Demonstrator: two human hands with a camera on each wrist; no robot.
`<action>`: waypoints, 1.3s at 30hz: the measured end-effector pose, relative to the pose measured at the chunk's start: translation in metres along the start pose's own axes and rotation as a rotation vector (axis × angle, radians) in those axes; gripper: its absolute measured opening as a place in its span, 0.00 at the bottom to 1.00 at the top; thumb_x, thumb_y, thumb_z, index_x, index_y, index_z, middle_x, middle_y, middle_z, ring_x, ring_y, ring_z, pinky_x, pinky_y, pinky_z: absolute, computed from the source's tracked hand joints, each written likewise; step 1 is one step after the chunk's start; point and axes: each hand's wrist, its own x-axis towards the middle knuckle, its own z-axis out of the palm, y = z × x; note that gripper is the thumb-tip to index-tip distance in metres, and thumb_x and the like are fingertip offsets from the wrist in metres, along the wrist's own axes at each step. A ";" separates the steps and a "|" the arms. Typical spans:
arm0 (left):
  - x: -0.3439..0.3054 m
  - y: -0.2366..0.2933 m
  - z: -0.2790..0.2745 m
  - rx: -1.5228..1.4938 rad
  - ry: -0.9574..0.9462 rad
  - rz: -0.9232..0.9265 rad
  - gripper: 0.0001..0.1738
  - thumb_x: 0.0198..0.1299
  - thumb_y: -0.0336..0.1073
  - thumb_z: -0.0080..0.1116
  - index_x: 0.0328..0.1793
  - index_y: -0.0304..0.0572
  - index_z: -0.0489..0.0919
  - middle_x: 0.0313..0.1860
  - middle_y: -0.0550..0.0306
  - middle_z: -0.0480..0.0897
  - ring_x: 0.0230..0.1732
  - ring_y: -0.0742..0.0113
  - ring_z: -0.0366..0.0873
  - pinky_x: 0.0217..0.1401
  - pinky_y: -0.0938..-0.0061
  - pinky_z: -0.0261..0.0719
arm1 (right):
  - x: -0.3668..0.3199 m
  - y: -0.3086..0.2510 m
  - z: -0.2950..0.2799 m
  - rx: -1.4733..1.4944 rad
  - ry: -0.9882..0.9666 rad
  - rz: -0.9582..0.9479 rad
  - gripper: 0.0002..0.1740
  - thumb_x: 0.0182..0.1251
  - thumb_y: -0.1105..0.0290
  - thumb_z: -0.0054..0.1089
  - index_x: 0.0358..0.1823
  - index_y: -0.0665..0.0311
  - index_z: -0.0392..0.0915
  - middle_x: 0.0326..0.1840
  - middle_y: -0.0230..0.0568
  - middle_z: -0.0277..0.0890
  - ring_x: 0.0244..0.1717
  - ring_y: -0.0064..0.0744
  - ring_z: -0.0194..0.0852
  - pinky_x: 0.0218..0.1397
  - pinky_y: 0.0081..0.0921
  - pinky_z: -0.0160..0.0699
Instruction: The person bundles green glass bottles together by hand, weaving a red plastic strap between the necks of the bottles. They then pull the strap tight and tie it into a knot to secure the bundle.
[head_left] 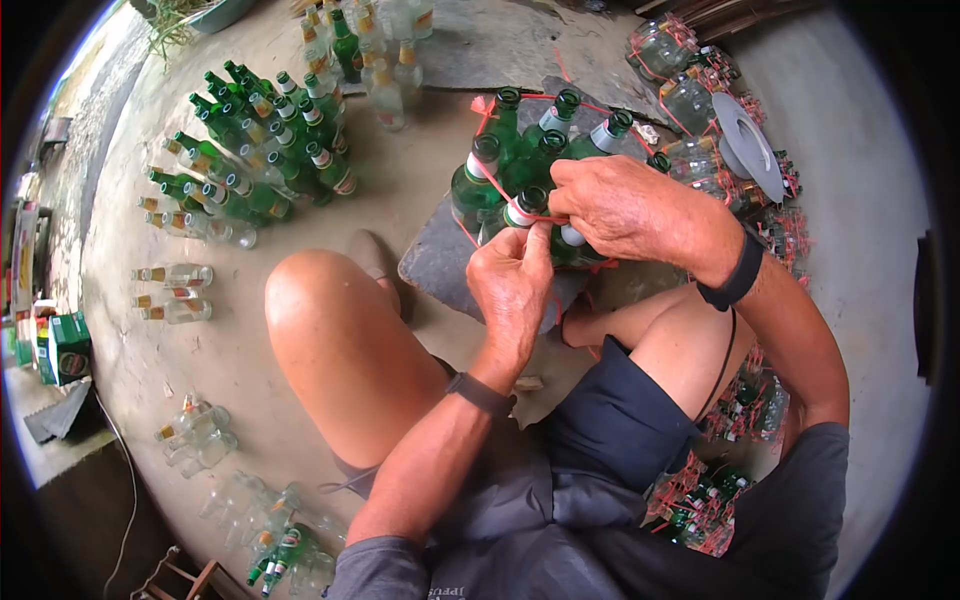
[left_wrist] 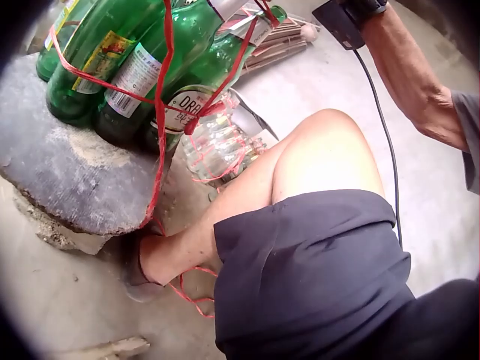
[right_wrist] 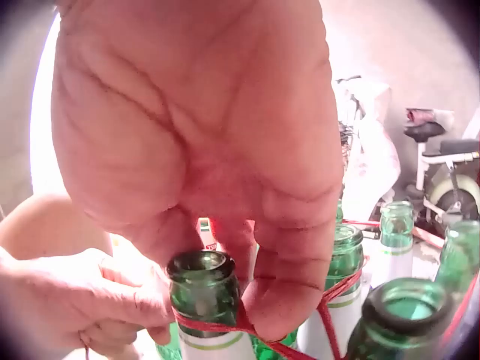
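Note:
Several green glass bottles [head_left: 475,195] stand upright in a tight cluster on a dark slab [head_left: 435,265], with red plastic twine [right_wrist: 217,327] running around their necks and down their sides. At the front bottle's neck, my left hand [head_left: 512,275] pinches the twine between thumb and forefinger. Just to its right, my right hand [head_left: 645,205] has its fingers curled on the same twine over the bottle tops. In the right wrist view, that twine crosses the neck of the front bottle [right_wrist: 202,300] beside the fingertips. The left wrist view shows twine crossing labelled bottle sides.
Loose green bottles [head_left: 250,140] stand massed on the floor at the left, with clear bottles [head_left: 180,275] nearer. Bundles of twine-tied bottles [head_left: 690,100] line the right side, a grey lid-like disc [head_left: 748,148] on them. My bent knees [head_left: 315,290] flank the slab.

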 end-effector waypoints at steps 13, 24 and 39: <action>-0.001 -0.004 0.004 -0.028 -0.033 -0.046 0.19 0.78 0.42 0.69 0.40 0.32 0.92 0.19 0.54 0.84 0.25 0.80 0.70 0.30 0.65 0.77 | -0.006 -0.013 -0.019 -0.322 -0.001 -0.013 0.10 0.62 0.75 0.64 0.44 0.59 0.87 0.43 0.44 0.83 0.49 0.52 0.89 0.52 0.51 0.88; -0.003 0.002 0.007 -0.092 -0.069 -0.002 0.19 0.79 0.42 0.70 0.40 0.31 0.90 0.17 0.55 0.77 0.25 0.80 0.65 0.27 0.68 0.71 | 0.007 0.001 -0.041 -0.394 -0.026 -0.168 0.06 0.56 0.76 0.69 0.36 0.62 0.87 0.42 0.42 0.85 0.52 0.51 0.86 0.55 0.45 0.88; -0.006 0.010 0.007 -0.139 -0.137 0.017 0.19 0.85 0.39 0.63 0.41 0.31 0.89 0.26 0.76 0.74 0.29 0.86 0.62 0.28 0.79 0.59 | 0.020 0.031 -0.066 -0.291 0.004 -0.126 0.08 0.50 0.72 0.66 0.30 0.68 0.84 0.31 0.51 0.81 0.41 0.56 0.85 0.46 0.49 0.83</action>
